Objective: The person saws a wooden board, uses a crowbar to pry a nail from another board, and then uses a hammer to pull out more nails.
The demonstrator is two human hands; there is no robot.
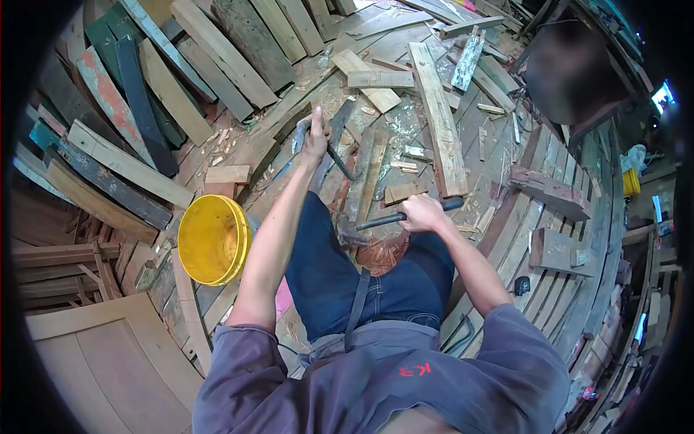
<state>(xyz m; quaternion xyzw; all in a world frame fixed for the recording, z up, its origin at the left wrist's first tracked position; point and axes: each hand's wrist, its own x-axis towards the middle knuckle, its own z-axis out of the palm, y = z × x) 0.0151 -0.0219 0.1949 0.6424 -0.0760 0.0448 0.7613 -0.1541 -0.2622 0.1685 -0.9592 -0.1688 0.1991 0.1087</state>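
My left hand (316, 139) is raised in front of me, its fingers closed around a dark pry bar (340, 164) with a bent lower end. That end reaches a narrow wooden piece (372, 173) lying in front of my knees. In my right hand (423, 213), above my right thigh, is a hammer (390, 219) gripped by its dark handle. The hammer's head (350, 231) is near my left knee, over the near end of the wood. Reddish-brown wood shavings (383, 254) show between my thighs.
A yellow bucket (211, 239) stands at my left. Planks (224, 54) lean at the upper left, above a panelled wooden door (116, 362). A long board (438, 119) and scraps litter the floor ahead. Wooden blocks (551, 192) rest on slats (553, 278) at right.
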